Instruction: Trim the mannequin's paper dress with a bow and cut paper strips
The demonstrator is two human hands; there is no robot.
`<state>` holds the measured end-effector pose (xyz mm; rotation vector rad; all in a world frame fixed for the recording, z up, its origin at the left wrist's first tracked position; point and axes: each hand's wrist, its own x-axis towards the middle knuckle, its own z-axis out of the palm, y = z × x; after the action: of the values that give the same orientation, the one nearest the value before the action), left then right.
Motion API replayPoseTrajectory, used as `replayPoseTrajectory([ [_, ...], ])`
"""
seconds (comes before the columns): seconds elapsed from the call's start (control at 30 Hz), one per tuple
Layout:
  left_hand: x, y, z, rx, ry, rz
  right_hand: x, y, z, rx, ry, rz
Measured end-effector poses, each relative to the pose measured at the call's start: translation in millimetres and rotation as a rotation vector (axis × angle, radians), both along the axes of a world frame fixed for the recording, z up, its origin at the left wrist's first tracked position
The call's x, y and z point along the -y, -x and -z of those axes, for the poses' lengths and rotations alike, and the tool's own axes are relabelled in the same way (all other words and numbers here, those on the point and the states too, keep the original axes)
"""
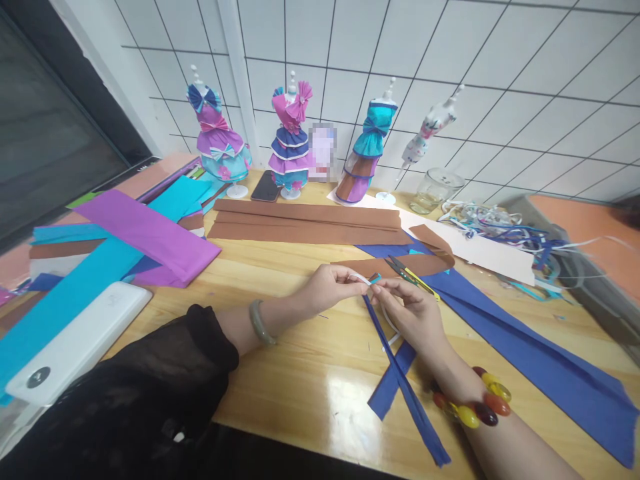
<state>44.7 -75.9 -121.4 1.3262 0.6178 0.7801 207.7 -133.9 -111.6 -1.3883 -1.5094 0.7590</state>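
Between my fingertips, near the middle of the table, is a thin white strip [359, 278]. My left hand [330, 287] pinches one part of it with thumb and forefinger. Close beside it, my right hand [411, 310] is closed on the strip too, and a tiny teal and brown scrap [374, 277] shows at its fingertips. A narrow blue strip [407, 387] hangs down below the right hand and crosses a shorter blue piece [393, 383]. Yellow-handled scissors [417, 280] lie just beyond the right hand, blades apart, on brown material.
Folded brown material [305, 223] lies across the back, before several small dressed mannequins [290, 140]. A long blue piece [540, 353] stretches right. Purple [155, 237] and teal pieces and a white power bank [80, 340] are left. A glass jar [437, 190] stands near tangled ribbons [487, 223].
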Motion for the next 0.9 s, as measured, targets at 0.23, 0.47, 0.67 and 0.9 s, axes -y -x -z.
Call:
replayPoseTrajectory([
  [0.23, -0.7, 2.2, -1.8, -0.008, 0.015, 0.035, -0.1, 0.3, 0.3, -0.005, -0.003, 0.013],
  [0.47, -2.0, 3.1, 0.5, 0.020, 0.101, 0.102, -1.3, 0.9, -1.6, -0.078, 0.034, -0.031],
  [0.67, -2.7, 3.7, -0.6, 0.049, 0.200, 0.148, -1.8, 0.7, -4.8, -0.067, 0.029, -0.062],
  [0.9, -4.8, 3.7, -1.0, 0.151, 0.462, 0.187, -1.8, -0.6, -5.1, -0.040, -0.060, -0.051],
])
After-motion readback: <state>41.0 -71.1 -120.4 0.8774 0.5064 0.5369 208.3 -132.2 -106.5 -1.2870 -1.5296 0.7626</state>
